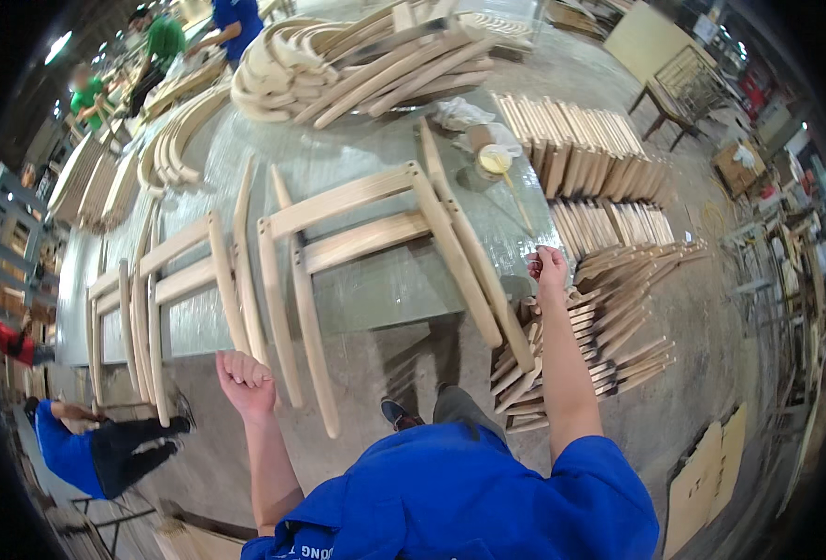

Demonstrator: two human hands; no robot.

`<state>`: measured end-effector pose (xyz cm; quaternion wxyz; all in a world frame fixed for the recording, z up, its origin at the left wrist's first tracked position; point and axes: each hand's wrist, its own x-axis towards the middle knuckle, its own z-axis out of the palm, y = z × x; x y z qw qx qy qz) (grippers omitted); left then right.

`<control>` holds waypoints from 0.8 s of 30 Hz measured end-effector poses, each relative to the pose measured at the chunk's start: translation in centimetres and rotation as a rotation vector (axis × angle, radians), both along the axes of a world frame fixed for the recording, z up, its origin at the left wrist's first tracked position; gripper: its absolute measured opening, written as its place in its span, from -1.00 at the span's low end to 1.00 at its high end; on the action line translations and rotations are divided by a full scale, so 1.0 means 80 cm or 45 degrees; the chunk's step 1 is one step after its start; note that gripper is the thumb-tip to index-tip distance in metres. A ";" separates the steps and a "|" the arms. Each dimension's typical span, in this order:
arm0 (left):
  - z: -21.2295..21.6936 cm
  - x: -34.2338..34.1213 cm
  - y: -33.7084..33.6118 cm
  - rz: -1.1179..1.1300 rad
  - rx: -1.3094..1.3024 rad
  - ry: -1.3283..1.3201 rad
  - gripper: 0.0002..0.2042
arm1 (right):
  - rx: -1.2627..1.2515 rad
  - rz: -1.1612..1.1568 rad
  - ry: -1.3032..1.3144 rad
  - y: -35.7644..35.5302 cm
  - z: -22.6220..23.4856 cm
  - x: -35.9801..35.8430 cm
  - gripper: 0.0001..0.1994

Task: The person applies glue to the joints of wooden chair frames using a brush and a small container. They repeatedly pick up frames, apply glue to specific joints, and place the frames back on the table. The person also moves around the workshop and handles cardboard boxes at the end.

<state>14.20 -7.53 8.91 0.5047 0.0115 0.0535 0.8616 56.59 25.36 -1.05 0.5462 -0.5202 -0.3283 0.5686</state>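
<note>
My left hand (248,385) is closed, fingers curled, at the table's near edge beside the legs of a light wooden chair frame (184,271); nothing shows in it. To the right, my right hand (548,265) is raised by the table's right edge with its fingers pinched together. Whatever they hold, if anything, is too small to make out. Between my hands, a larger wooden frame (357,203) with two crossbars rests on the table, its legs jutting over the near edge. Beyond my right hand stands a pot (495,161) of pale paste, a thin stick slanting from it.
Curved wooden parts (282,70) are heaped at the table's (385,303) far side. Stacked wooden sticks (571,140) stand on the floor to the right, with more bundles (609,336) closer in. Cardboard (707,481) lies at lower right. A person in blue (68,448) is at left; others work farther back.
</note>
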 end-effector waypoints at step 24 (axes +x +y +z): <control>0.039 0.204 0.260 0.007 -0.627 0.145 -0.58 | 0.546 0.530 -1.418 0.475 0.071 -0.102 -0.73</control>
